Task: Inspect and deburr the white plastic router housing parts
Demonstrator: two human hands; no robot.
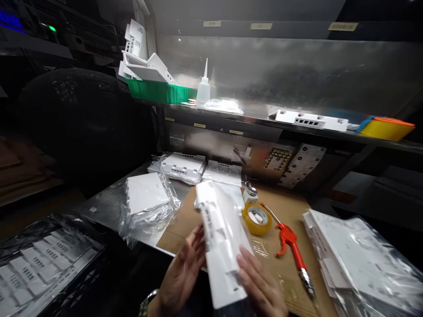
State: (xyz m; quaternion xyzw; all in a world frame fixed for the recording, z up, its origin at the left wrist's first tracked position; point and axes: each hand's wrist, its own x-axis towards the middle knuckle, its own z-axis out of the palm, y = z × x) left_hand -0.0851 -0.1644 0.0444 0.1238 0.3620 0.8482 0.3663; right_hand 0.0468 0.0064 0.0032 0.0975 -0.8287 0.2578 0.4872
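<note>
White panel (224,246) between hands, over table's near edge; long axis near–far, far end leaning left. Left hand (183,268) at left edge, right hand (259,281) nearer near end, fingers flat against right side; cannot tell whether either clamps.

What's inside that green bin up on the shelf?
White slotted panels are piled in the green bin, rising above its rim. The bin's wall covers their lower parts and the bottom, so I can't tell what else might be in there.
</note>
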